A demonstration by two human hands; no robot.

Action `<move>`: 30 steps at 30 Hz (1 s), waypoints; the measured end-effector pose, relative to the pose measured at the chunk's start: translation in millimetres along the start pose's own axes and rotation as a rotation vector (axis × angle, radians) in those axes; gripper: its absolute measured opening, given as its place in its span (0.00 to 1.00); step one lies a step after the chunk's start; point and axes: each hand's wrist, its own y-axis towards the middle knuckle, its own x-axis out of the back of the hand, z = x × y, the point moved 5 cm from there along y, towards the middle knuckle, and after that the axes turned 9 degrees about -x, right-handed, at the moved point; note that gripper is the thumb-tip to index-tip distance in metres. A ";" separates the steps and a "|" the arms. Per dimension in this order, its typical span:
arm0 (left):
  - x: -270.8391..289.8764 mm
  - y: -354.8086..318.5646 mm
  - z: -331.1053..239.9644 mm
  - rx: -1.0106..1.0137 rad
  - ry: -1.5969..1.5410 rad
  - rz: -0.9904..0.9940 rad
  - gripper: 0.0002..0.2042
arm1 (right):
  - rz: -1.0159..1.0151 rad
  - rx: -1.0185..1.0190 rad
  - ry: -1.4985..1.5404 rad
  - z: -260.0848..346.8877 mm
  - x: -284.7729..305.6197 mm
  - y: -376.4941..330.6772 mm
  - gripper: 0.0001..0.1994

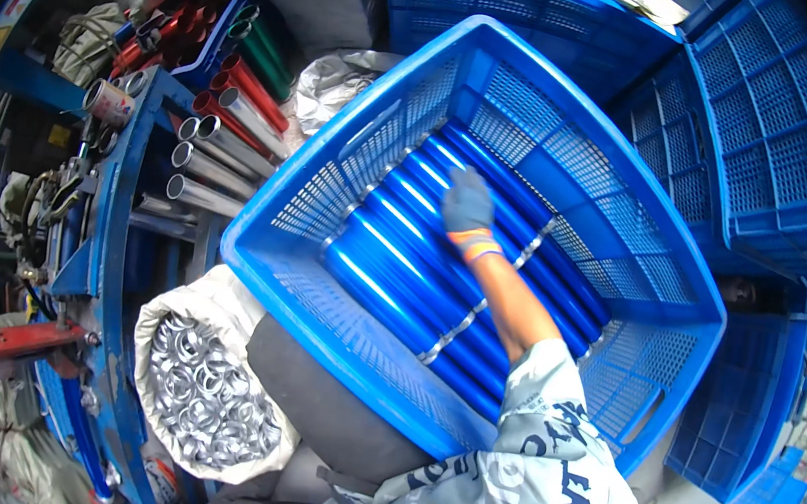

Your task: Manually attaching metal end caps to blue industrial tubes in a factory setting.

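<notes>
My right hand (471,205), in a grey glove with an orange cuff, reaches down into a large blue plastic crate (355,150). It rests on shiny blue metal tubes (384,285) that lie side by side in the crate. The fingers look stretched out over the tubes, with none visibly gripped. Silvery tube ends show in a row across the middle of the crate, between two groups of tubes. My left hand is out of view.
Left of the crate, a white sack (215,390) holds many silver metal rings. Bare silver tubes (207,168) and red tubes (242,91) lie on a blue rack beside a machine (77,202). Blue crates (781,127) stack at the right; more stand behind.
</notes>
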 end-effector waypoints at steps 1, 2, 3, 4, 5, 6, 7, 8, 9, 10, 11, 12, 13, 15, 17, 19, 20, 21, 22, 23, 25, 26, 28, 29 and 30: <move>9.8 -8.9 7.8 -0.047 -0.081 -0.049 0.27 | 0.053 0.034 0.190 52.1 2.2 -3.4 0.19; 30.1 -21.3 31.9 -0.097 -0.013 -0.144 0.28 | 0.102 0.100 0.404 127.6 11.9 -9.7 0.22; 49.0 -18.2 43.6 -0.070 0.018 -0.165 0.28 | 0.151 0.135 0.522 201.8 46.6 -3.4 0.23; 54.8 -32.8 86.9 0.244 -0.022 -0.083 0.24 | 0.193 0.194 0.728 279.8 74.7 -13.9 0.21; 48.7 -50.6 117.9 0.248 -0.063 -0.128 0.22 | 0.154 0.334 0.859 341.2 106.9 -24.0 0.19; 41.8 -68.8 142.0 0.141 0.089 -0.076 0.22 | 0.156 0.452 0.951 391.9 147.4 -36.8 0.19; 32.1 -81.1 180.9 0.306 0.073 -0.021 0.21 | 0.213 0.539 0.995 425.8 188.6 -46.3 0.19; 15.7 -105.9 214.3 0.445 -0.099 0.031 0.23 | 0.384 0.590 1.039 462.8 227.9 -58.6 0.20; -3.9 -122.5 219.2 0.339 0.045 -0.055 0.24 | 0.432 0.643 1.066 482.5 231.2 -84.5 0.19; -14.6 -140.6 231.6 0.399 0.016 -0.010 0.26 | 0.629 0.681 0.999 516.6 244.5 -113.9 0.19; 3.0 -171.3 262.2 0.408 0.013 -0.090 0.27 | 0.812 0.727 0.987 541.1 243.3 -144.9 0.18; -31.1 -214.8 263.5 0.538 -0.085 -0.068 0.26 | 0.857 0.895 0.821 559.8 239.4 -183.5 0.19; -33.3 -251.5 283.0 0.706 -0.211 -0.010 0.28 | 1.025 0.947 0.715 573.4 225.1 -220.4 0.23; -52.9 -308.7 274.9 0.863 -0.247 0.059 0.29 | 0.950 1.297 0.352 573.8 175.2 -288.2 0.39; -64.8 -374.0 276.0 0.975 -0.214 0.070 0.30 | 0.817 1.453 0.150 563.4 135.1 -342.1 0.51; -67.6 -409.4 281.5 1.056 -0.170 0.081 0.31 | 0.856 1.472 -0.083 552.1 86.3 -368.2 0.56; -64.8 -433.5 289.1 1.115 -0.156 0.087 0.32 | 0.844 1.491 -0.069 557.9 91.9 -383.5 0.56; -61.1 -451.9 298.6 1.166 -0.144 0.097 0.33 | 0.832 1.501 -0.059 565.5 102.6 -397.0 0.56; -61.3 -461.3 303.1 1.173 -0.119 0.098 0.35 | 0.903 1.461 -0.114 572.0 110.7 -403.4 0.56; -58.8 -472.7 309.7 1.214 -0.130 0.089 0.35 | 0.972 1.416 -0.171 577.1 119.0 -411.3 0.56; -61.2 -467.1 319.3 1.255 -0.124 0.096 0.34 | 0.850 1.478 -0.032 577.1 127.0 -409.2 0.51; -66.3 -455.6 319.4 1.287 -0.126 0.089 0.32 | 0.863 1.463 0.007 570.5 121.2 -402.8 0.50; -68.2 -448.0 329.5 1.303 -0.154 0.020 0.31 | 0.901 1.449 0.026 569.8 120.8 -402.3 0.46; -65.5 -444.9 339.8 1.300 -0.155 -0.044 0.31 | 0.917 1.442 -0.005 570.5 123.2 -405.1 0.45; -59.5 -441.0 355.2 1.160 -0.106 -0.096 0.30 | 0.932 1.474 0.019 572.1 124.8 -409.5 0.45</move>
